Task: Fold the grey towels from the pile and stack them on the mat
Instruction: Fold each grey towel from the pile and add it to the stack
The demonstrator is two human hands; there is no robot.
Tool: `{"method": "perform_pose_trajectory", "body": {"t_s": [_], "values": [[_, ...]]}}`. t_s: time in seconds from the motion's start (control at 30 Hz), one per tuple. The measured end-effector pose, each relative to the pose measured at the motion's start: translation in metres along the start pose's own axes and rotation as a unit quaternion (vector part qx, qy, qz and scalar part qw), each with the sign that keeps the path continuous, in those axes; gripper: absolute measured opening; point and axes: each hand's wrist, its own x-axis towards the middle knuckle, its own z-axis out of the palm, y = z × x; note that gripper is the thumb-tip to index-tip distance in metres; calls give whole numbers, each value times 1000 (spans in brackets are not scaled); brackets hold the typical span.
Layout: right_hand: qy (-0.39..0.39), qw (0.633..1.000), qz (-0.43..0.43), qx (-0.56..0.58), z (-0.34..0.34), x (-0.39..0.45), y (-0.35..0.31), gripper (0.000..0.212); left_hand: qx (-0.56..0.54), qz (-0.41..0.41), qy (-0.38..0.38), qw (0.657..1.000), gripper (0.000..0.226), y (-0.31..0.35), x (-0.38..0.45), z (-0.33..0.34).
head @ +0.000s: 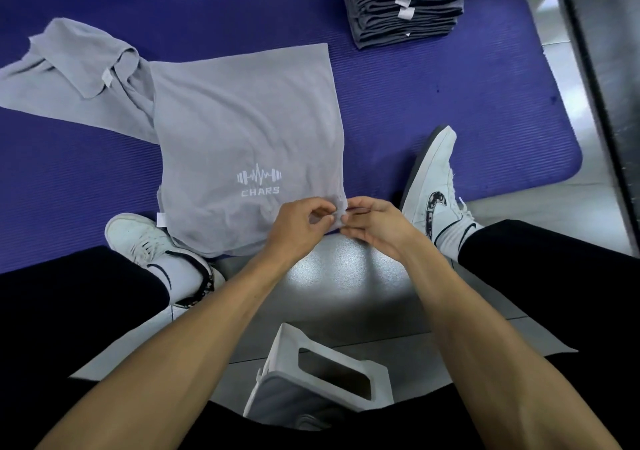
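Towel [79,69], light grey, crumpled at far left on the purple mat [433,110], white tag showing, one end tucked under the flatter sheet beside it. Left shoe [152,242], white with a dark swoosh, planted at the mat's near edge, just touching the hanging hem. Grey towel [242,131] spread across the mat's middle, white barbell logo and the word CHARS facing up, small white tag at its near left corner, near edge draped off the mat toward the tiled floor [346,276]. Left hand [301,224] at that towel's near right corner, thumb and forefinger curled and pinching the cloth. Right hand [372,223] just beside, fingertips meeting the same corner and pinching it too, knuckles almost touching the other hand. White plastic stool [318,377] low in the centre, between 2 bare forearms and black trouser legs. Stack of folded towels [408,3], darker grey, white tags lined up down its front, standing on the mat at upper right, well apart from the spread sheet. Right shoe [433,186], white with a patterned swoosh, toe on the mat. Dark upright panel [602,69] along the far right edge.
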Motion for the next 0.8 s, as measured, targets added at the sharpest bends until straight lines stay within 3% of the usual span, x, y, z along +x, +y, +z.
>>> {"method": "perform_pose_trajectory", "body": {"t_s": [0.13,0.4,0.8], "values": [[55,998,16,4,-4,-1,-7,23,11,21,9,1000,19,-1,-1,-1],[33,999,27,3,-6,-6,-15,16,41,66,-9,997,22,-6,-7,3],[94,993,29,-62,5,-2,-21,13,64,74,-20,995,23,-8,-7,1]]}}
